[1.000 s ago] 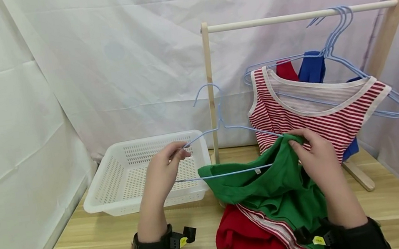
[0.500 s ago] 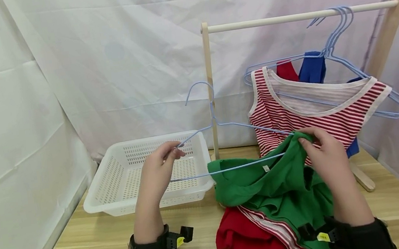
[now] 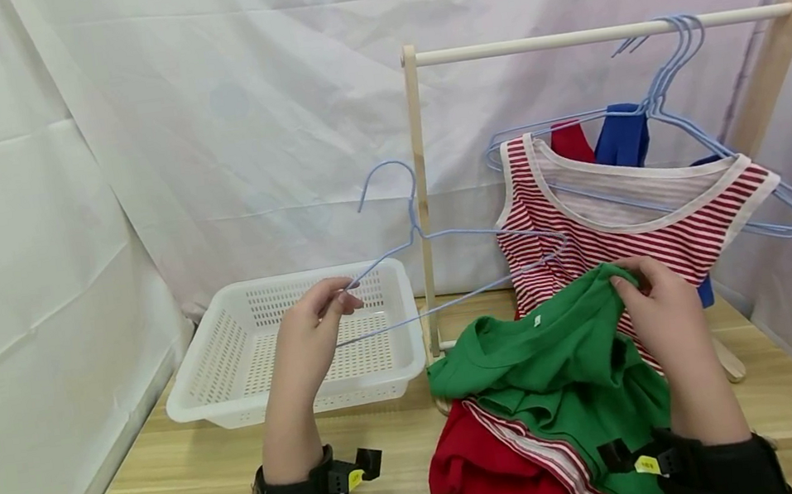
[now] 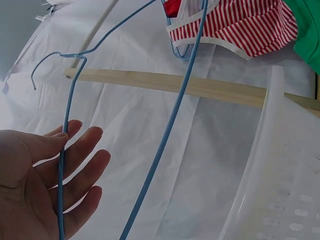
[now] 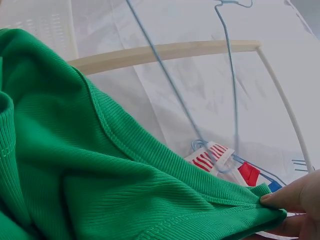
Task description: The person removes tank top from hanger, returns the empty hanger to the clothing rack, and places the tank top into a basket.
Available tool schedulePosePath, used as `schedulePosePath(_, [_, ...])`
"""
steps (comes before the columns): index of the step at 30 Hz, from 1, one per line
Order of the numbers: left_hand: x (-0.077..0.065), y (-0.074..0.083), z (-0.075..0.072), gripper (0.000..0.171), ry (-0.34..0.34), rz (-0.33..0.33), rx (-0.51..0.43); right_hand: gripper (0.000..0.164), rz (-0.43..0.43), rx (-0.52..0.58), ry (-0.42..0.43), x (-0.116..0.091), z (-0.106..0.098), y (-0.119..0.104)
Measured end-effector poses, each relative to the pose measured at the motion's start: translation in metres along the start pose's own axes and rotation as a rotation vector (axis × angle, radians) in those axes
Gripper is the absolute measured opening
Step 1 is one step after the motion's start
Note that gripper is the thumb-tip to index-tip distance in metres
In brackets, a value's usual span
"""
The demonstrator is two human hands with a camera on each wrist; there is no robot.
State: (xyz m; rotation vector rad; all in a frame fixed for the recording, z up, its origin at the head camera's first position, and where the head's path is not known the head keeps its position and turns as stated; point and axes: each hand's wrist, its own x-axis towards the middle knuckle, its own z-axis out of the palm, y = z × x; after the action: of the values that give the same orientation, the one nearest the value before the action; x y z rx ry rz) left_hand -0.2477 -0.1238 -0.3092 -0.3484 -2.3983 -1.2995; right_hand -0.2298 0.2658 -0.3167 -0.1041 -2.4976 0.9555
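Observation:
My left hand [image 3: 305, 330] pinches one arm of a blue wire hanger [image 3: 412, 213], thumb against the fingers, over the white basket. The hanger stands hook up, its far end bare near the striped top. In the left wrist view the thumb presses the wire [image 4: 61, 172] while the other fingers spread loosely. My right hand [image 3: 667, 311] pinches the shoulder edge of a green ribbed garment [image 3: 544, 344] with a small white label inside its neckline. The right wrist view shows thumb and fingers at the corner of the green cloth [image 5: 115, 165]. Its lower part drapes onto the table.
A red garment [image 3: 496, 467] with a striped band lies under the green one. A white perforated basket [image 3: 184, 404] stands behind my left hand. On the wooden rack [image 3: 490, 49], several blue hangers carry a red-and-white striped top [image 3: 540, 253] and red and blue clothes.
The hanger's right end has come out of the green garment. My left hand has moved slightly left with the hanger; my right hand has moved right with the cloth.

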Motion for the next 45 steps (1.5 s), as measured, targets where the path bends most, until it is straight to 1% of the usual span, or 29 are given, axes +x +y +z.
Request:
schedulePosePath(6, [-0.001,0.001,-0.001,0.019,0.004,0.007,-0.006,0.037,0.008,0.017,-0.034,0.001,0.001,0.003])
schedulePosePath(11, [-0.001,0.002,-0.001,0.019,0.004,0.010,-0.013,0.040,0.002,0.037,-0.032,0.000,-0.001,0.003])
schedulePosePath(15, [-0.002,0.004,-0.002,0.019,-0.001,0.037,-0.057,0.044,-0.003,0.091,-0.003,-0.002,-0.004,-0.003])
schedulePosePath(19, [-0.004,0.008,-0.004,0.019,0.005,0.087,-0.092,0.044,-0.023,0.136,0.056,-0.006,-0.007,-0.012])
schedulePosePath(23, [-0.006,0.012,-0.006,0.018,0.012,0.143,-0.093,0.038,-0.062,0.127,0.111,-0.010,-0.009,-0.020])
schedulePosePath(26, [-0.006,0.013,-0.007,0.018,0.012,0.201,-0.081,0.035,-0.111,0.110,0.137,-0.014,-0.010,-0.025])
schedulePosePath(30, [-0.006,0.012,-0.006,0.019,0.010,0.281,-0.071,0.032,-0.203,0.101,0.153,-0.017,-0.010,-0.029])
schedulePosePath(34, [-0.006,0.012,-0.006,0.019,0.022,0.333,-0.070,0.027,-0.293,0.086,0.169,-0.017,-0.009,-0.029])
schedulePosePath(37, [-0.008,0.014,-0.006,0.020,0.044,0.351,-0.061,0.022,-0.354,0.083,0.191,-0.017,-0.008,-0.030])
schedulePosePath(39, [-0.008,0.016,-0.007,0.020,0.056,0.359,-0.057,0.018,-0.407,0.102,0.211,-0.017,-0.008,-0.030])
schedulePosePath(42, [-0.009,0.018,-0.008,0.020,0.066,0.363,-0.052,0.015,-0.472,0.123,0.248,-0.017,-0.008,-0.029])
schedulePosePath(45, [-0.010,0.018,-0.009,0.021,0.074,0.368,-0.052,0.015,-0.532,0.140,0.263,-0.017,-0.008,-0.029])
